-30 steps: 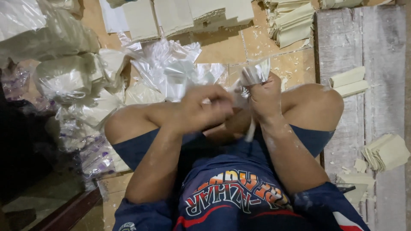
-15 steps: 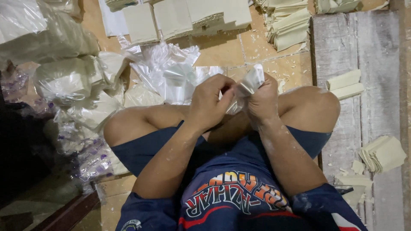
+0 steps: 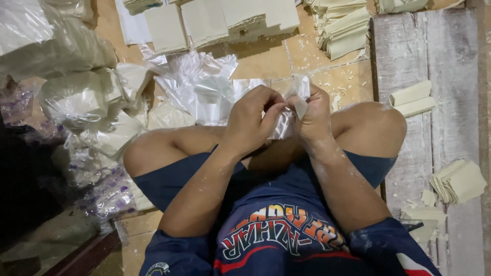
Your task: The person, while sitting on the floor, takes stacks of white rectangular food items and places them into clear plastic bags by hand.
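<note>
On a tiled floor (image 3: 266, 61) strewn with pale sheet stacks (image 3: 225, 18), the left hand (image 3: 253, 120) and right hand (image 3: 312, 117) pinch one clear plastic bag (image 3: 294, 110) between them, centred above the knees, upright.

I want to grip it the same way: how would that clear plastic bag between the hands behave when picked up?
The clear plastic bag is crumpled between the left hand and right hand, so it is probably floppy. It looks thin and see-through, likely very light. Its glossy film may slip between fingers.

Filled bags (image 3: 76, 97) lie left, folded sheets (image 3: 455, 181) right, stacks (image 3: 225, 18) ahead.
</note>
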